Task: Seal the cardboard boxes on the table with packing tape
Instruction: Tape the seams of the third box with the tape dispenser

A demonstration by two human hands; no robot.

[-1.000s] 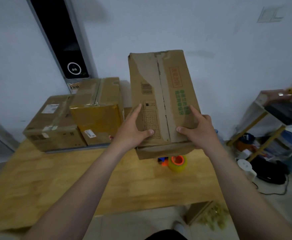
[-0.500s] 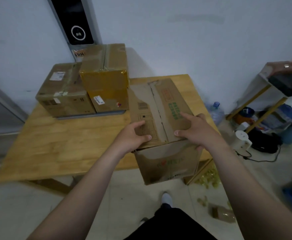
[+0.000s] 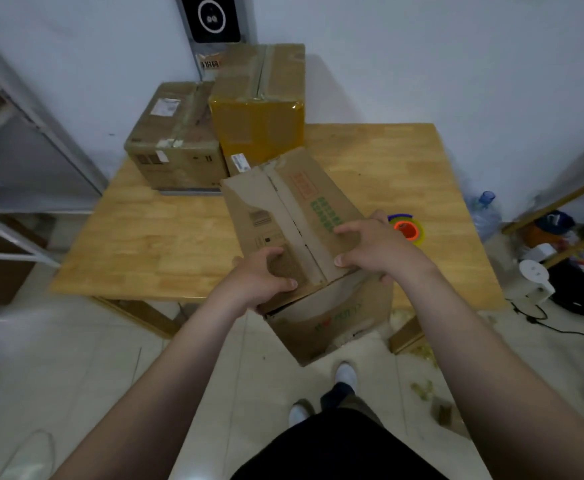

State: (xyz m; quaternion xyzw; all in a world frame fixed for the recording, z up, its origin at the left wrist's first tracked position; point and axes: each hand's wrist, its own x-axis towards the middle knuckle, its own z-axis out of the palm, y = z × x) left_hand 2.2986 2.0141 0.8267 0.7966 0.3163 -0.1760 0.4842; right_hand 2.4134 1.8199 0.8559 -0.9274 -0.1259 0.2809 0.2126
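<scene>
A pale wooden counter (image 3: 165, 244) stands against a white wall, on a tiled floor. At frame centre the left hand (image 3: 259, 278) and right hand (image 3: 377, 247) both grip the near end of a cardboard box (image 3: 294, 216), which is tilted over the counter's near edge. A tape roll (image 3: 409, 230) lies just to its right. At upper centre sit a brown taped box (image 3: 176, 133) and a yellow-wrapped box (image 3: 259, 109).

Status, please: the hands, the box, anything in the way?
Left hand and right hand both grip the cardboard box at its near end. Box tilted over near edge of table. Tape roll lies on it, right of box.

Matt cardboard box (image 3: 294, 216), wooden table (image 3: 152, 244)
</scene>
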